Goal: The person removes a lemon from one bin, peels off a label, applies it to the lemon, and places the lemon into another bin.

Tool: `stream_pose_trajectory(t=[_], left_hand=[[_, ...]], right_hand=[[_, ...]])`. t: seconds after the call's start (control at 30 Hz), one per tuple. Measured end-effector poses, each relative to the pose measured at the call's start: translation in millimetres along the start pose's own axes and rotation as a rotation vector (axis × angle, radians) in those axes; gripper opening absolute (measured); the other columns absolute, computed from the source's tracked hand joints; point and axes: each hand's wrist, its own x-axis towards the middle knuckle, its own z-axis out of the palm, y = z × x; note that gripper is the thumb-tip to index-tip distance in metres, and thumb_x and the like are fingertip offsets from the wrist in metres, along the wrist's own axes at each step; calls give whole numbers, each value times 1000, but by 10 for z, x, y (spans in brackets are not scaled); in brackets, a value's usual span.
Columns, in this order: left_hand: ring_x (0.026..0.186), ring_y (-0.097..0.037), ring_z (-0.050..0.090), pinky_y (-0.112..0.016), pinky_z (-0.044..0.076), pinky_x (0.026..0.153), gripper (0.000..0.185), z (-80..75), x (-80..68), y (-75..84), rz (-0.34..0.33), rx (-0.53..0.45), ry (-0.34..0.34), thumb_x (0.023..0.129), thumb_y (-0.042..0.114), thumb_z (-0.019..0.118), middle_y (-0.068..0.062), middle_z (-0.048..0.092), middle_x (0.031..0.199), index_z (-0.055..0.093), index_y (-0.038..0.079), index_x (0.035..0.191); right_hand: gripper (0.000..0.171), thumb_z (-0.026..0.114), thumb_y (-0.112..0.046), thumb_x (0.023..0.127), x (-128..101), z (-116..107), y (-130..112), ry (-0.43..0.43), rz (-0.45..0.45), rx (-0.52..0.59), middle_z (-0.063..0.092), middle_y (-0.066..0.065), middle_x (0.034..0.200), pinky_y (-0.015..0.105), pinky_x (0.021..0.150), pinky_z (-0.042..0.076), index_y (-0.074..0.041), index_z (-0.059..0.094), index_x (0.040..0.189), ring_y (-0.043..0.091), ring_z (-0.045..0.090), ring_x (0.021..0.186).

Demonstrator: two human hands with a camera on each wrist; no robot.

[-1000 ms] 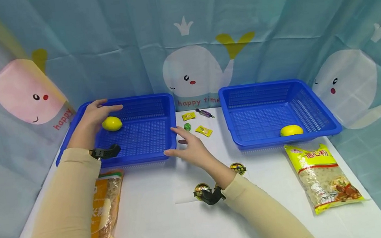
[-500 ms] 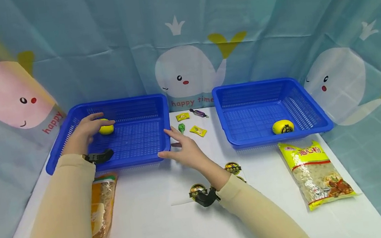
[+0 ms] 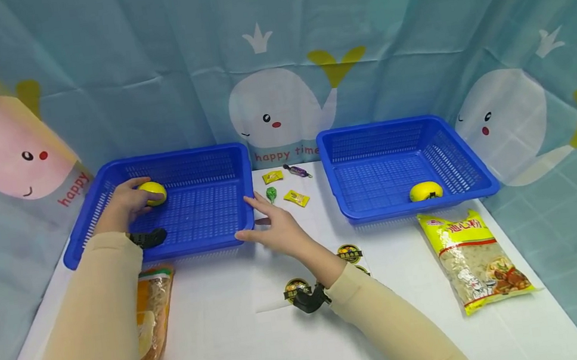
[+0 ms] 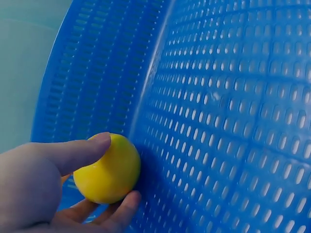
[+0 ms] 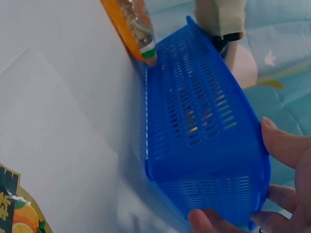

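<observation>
On the left of the head frame, the left hand [image 3: 122,201] reaches inside a blue basket [image 3: 211,207], its grip narrowed around a yellow lemon [image 3: 154,193]. The left wrist view shows the thumb across one side of the lemon and the fingertips against the other; whether the lemon touches the basket floor I cannot tell.

At frame center, the right hand [image 3: 282,229] spreads its grip wide over that basket's near right corner, thumb and fingers touching the rim.

Two yellow-wrapped candies [image 3: 297,197], a green candy [image 3: 271,194] and a purple candy [image 3: 297,170] lie between the baskets on the white bench [image 3: 221,332]. Right of center stands a second basket [image 3: 380,178], with another lemon [image 3: 425,191] near its front wall. An orange bag [image 3: 155,316] lies at lower left, a yellow bag [image 3: 476,259] at lower right, and round stickers [image 3: 349,253] below center. A whale-print curtain [image 3: 158,40] fills the top.
</observation>
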Motion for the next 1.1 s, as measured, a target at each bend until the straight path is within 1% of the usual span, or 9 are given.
stream_pose_trajectory(t=[0.17,0.27,0.33,0.5,0.6,0.7,0.9,1.0,1.1], left_hand=[[135,-41,39,-49,47,108,78,-19,-13,-21,32,29,42,95,7,66,-31,19,161,23,5,160],[136,-40,40,-49,48,108,76,-29,-47,-7,34,10,30,97,7,65,-30,20,161,23,6,160],[137,-40,40,-50,46,110,75,-30,-84,17,39,-23,16,98,7,63,-28,20,162,22,7,161],[140,-41,38,-49,44,112,74,-28,-165,111,68,-91,-6,100,14,63,-26,21,162,21,9,161],[137,-38,42,-47,45,111,74,-40,-203,171,85,-92,-15,100,17,64,-24,27,157,22,10,161],[130,-33,48,-45,48,108,75,-63,-236,218,106,-80,-29,100,22,65,-19,35,149,24,11,161],[124,-29,54,-34,54,100,76,-71,-401,356,131,-89,-65,99,27,67,-16,38,148,25,14,161],[120,-26,58,-36,54,101,76,-31,-502,414,162,-82,-83,99,27,67,-17,39,149,26,14,161],[119,-26,58,-44,48,108,74,52,-615,441,197,-69,-93,99,26,67,-18,38,150,28,15,160]], right_hand=[[86,78,-45,87,8,12,-19,-4,-8,-9,16,-11,169,43,104,52,-31,32,159,27,59,130],[86,78,-46,87,16,27,-31,-18,-3,-15,15,-12,169,43,104,51,-32,32,159,27,59,131],[86,77,-47,87,18,34,-40,-27,-1,-19,14,-12,169,44,104,52,-33,31,159,27,58,131],[86,76,-49,87,17,31,-53,-34,7,-36,13,-15,168,44,103,52,-36,30,159,27,58,131],[86,76,-49,87,10,15,-55,-31,12,-41,13,-15,168,44,103,52,-35,30,159,27,58,131],[86,77,-48,87,-2,-3,-46,-24,16,-39,13,-13,169,46,104,52,-34,31,159,28,58,131],[84,76,-50,88,-14,-32,-21,-24,18,-64,13,-14,169,46,105,51,-39,30,158,26,58,131],[85,75,-49,88,-21,-44,-31,-29,15,-69,13,-13,169,47,106,50,-37,29,159,26,58,132],[85,75,-48,89,-27,-45,-34,-32,10,-64,13,-11,170,47,106,50,-34,30,159,26,58,131]])
